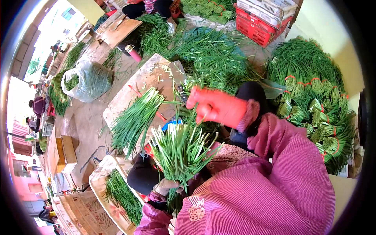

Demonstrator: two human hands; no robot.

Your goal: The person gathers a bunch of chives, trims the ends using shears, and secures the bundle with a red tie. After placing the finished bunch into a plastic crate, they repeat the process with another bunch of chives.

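A bunch of green chives (180,150) stands upright in my left hand (166,187), pale cut ends up, the gloved fingers wrapped round its lower part. My right hand (219,107), in a red rubber glove, hovers above the bunch with its fingers curled in. Thin green strands show beneath it; I cannot tell what it holds. A second bunch of chives (137,113) lies across the wooden board (121,102) in front of me, over a red strip. A dark tool (182,94) sits at the board's edge, close to my right fingertips.
Loose chives (211,55) are heaped beyond the board. Tied bundles (313,90) pile up at right, below a red crate (256,29). A white basket (98,178) with greens stands lower left. A plastic bag (92,82) and pink bottle (133,53) are farther off. Other people sit beyond.
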